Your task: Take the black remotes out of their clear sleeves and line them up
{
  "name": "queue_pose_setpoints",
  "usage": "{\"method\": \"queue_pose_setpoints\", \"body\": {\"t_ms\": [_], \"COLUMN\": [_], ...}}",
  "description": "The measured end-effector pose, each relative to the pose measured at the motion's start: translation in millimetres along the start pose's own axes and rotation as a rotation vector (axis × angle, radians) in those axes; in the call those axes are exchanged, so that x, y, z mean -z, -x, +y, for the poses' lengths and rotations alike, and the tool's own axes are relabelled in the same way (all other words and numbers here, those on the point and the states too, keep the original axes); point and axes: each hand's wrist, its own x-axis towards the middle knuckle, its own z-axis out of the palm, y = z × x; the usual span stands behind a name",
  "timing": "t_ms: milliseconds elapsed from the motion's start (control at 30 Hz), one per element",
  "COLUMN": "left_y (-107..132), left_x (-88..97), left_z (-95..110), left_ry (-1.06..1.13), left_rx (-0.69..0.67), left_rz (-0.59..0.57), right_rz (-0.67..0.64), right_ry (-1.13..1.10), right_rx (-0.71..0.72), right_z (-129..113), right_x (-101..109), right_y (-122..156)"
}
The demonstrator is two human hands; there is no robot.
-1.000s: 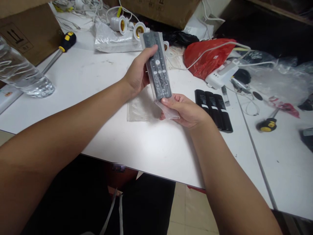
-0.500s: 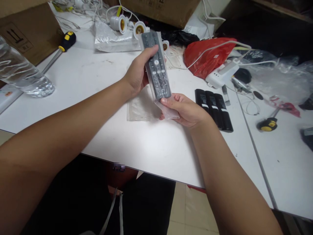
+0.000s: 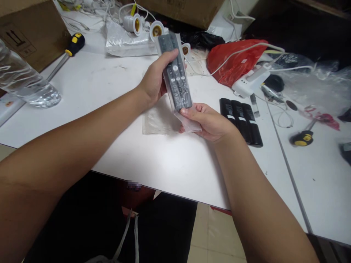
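A dark remote control (image 3: 178, 86) lies inside a clear plastic sleeve (image 3: 192, 126), tilted up above the table with its buttons facing me. My left hand (image 3: 157, 76) is closed around its left side, thumb across the front near the upper part. At the lower end, my right hand (image 3: 211, 122) pinches the remote's bottom edge and the loose end of the sleeve. Beneath them a flat clear plastic bag (image 3: 157, 118) rests on the table. Three more dark remotes (image 3: 241, 120) lie face down side by side, just right of my right hand.
On the left are a water bottle (image 3: 30, 80), a screwdriver (image 3: 67, 54) and a cardboard box (image 3: 33, 33). Lamp sockets (image 3: 134, 25) sit at the back. A red bag (image 3: 227, 60), a white power strip (image 3: 251, 83) and another screwdriver (image 3: 301, 138) are on the right.
Both hands keep the same hold on the sleeved remote. The view has shifted very slightly; otherwise nothing visibly differs.
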Motion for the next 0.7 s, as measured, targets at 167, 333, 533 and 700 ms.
{"method": "queue_pose_setpoints", "body": {"t_ms": [167,333,533,700], "left_y": [-0.1,1.6,3.8,3.4], "left_x": [0.8,-0.7,-2.9,-2.9], "left_z": [0.2,0.9,3.4,3.5], "left_ry": [-0.013,-0.002,-0.028,-0.054], "left_rx": [0.001,-0.039,0.004,0.003], "left_rz": [-0.001,-0.005,0.012,0.021], "right_rz": [-0.006,-0.001,0.013,0.041], "right_ry": [-0.021,-0.008,0.006,0.023], "right_rx": [0.004,-0.004,-0.007,-0.01], "right_z": [-0.2,-1.2,-0.8,-1.0], "right_x": [-0.5,-1.1,-1.1,-2.1], "right_y": [0.0,0.6,-0.1,0.5]}}
